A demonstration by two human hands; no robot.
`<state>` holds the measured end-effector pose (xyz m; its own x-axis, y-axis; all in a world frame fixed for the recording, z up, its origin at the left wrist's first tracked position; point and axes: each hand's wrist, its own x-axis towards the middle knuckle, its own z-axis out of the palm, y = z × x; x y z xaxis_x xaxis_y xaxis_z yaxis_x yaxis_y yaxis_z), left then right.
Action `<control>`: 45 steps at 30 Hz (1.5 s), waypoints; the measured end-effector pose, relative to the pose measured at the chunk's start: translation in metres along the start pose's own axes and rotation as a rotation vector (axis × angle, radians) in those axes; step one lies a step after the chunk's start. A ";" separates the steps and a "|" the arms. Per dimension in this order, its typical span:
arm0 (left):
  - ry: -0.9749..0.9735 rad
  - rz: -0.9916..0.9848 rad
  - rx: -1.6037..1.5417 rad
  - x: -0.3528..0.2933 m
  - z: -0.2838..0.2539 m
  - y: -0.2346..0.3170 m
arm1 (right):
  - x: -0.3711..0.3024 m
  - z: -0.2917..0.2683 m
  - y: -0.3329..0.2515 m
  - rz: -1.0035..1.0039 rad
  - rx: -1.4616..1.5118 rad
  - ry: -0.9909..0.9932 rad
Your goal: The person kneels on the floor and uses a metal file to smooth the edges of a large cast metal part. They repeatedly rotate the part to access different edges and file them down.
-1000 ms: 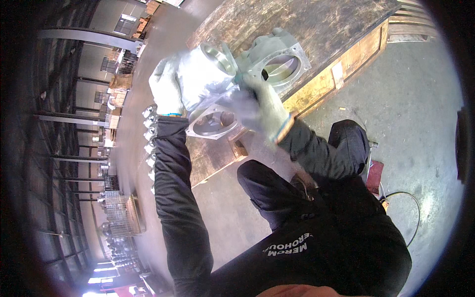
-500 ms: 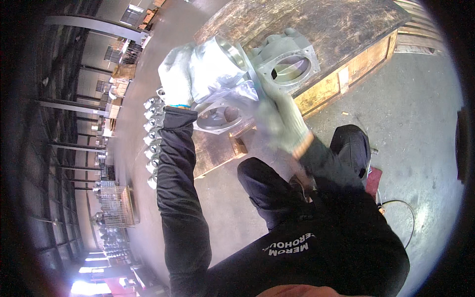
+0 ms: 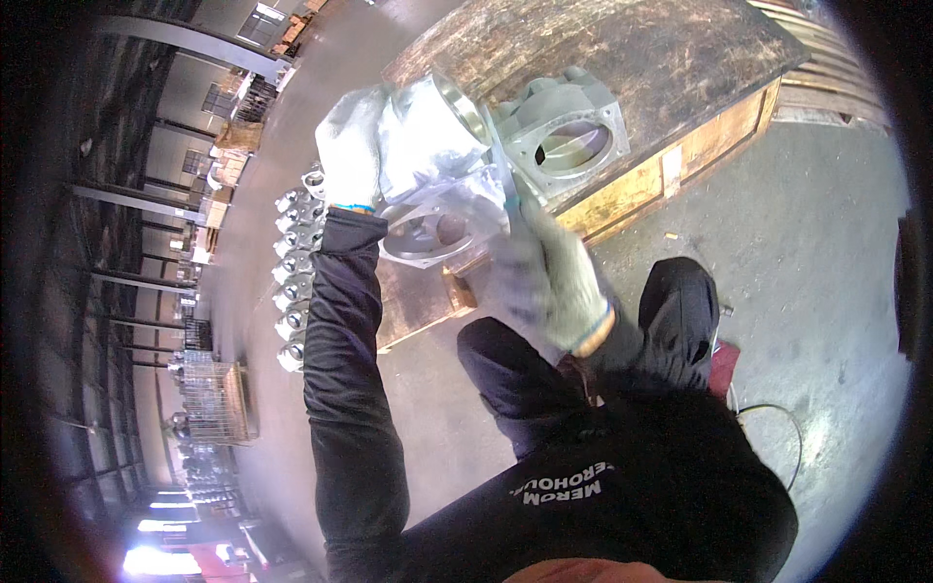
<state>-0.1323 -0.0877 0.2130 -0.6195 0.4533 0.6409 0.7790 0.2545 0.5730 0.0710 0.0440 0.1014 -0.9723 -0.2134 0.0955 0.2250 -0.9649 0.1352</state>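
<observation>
A silvery metal casting (image 3: pixel 428 141) with a round bore and a flat flange stands on the wooden crate. My left hand (image 3: pixel 352 146), in a white knitted glove, is closed around its far left side. My right hand (image 3: pixel 564 282), gloved too, is just below the flange's right edge. Its fingers look curled but are smeared by motion; a thin strip shows at their upper end, too unclear to name. A second casting (image 3: pixel 564 126) with a large round opening rests to the right. Another flanged casting (image 3: pixel 428 233) lies below the held one, partly covered by it.
The worn wooden crate (image 3: pixel 632 49) has a pale side panel facing me. A row of several small castings (image 3: pixel 294 291) stands on the floor at left. A wire cage (image 3: pixel 216 403) is farther off. Near my knee lie a red object (image 3: pixel 722 367) and a thin hose (image 3: pixel 799 437).
My right hand has moved down and toward me along the flange's edge. My left hand keeps its hold, and the casting stays nearly in place. The view has shifted slightly.
</observation>
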 end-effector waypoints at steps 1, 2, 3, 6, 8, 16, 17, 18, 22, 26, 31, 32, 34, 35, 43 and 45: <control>0.018 -0.041 0.000 0.000 0.000 0.000 | -0.002 0.006 0.004 -0.009 0.006 -0.049; 0.017 -0.032 0.019 0.000 0.000 0.001 | 0.001 0.010 0.004 -0.031 -0.001 -0.128; 0.016 -0.010 0.032 0.001 0.001 0.001 | 0.011 0.011 0.000 -0.010 -0.023 -0.098; 0.027 0.037 0.121 0.002 0.001 0.001 | 0.022 0.004 -0.001 -0.175 -0.177 -0.102; 0.037 -0.107 -0.056 0.003 0.002 0.000 | 0.014 -0.005 0.010 -0.226 -0.407 -0.003; 0.070 -0.097 -0.004 0.005 0.001 -0.009 | 0.030 -0.032 0.036 -0.619 -1.358 0.423; 0.076 -0.110 -0.006 0.004 0.001 -0.011 | 0.030 -0.035 0.041 -0.638 -1.271 0.422; 0.076 -0.075 0.013 0.005 0.001 -0.012 | 0.029 -0.039 0.043 -0.654 -1.094 0.393; 0.103 -0.083 0.051 0.005 0.000 -0.018 | 0.034 -0.052 0.039 -0.756 -1.123 0.257; 0.087 -0.090 -0.032 0.006 0.001 -0.018 | 0.038 -0.063 0.037 -1.042 -1.394 0.269; 0.015 -0.065 -0.059 0.002 0.002 -0.010 | 0.029 -0.054 0.040 -0.778 -1.087 0.229; -0.010 -0.035 0.055 0.002 0.001 -0.009 | 0.029 -0.053 0.037 -0.757 -1.071 0.235; -0.020 -0.055 0.147 -0.001 0.000 -0.006 | 0.023 -0.049 0.035 -0.632 -0.951 0.249; -0.005 -0.094 0.120 -0.001 0.000 -0.005 | 0.020 -0.046 0.033 -0.646 -0.921 0.204; 0.001 -0.166 0.033 0.000 0.002 0.003 | 0.025 -0.014 -0.014 -0.188 -0.277 0.053; 0.002 -0.154 0.078 -0.001 0.001 0.004 | 0.014 -0.008 -0.018 -0.142 -0.301 0.083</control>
<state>-0.1279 -0.0861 0.2139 -0.7326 0.4020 0.5493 0.6796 0.3868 0.6233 0.0530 0.0574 0.0920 -0.9972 -0.0732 0.0149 0.0700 -0.9851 -0.1572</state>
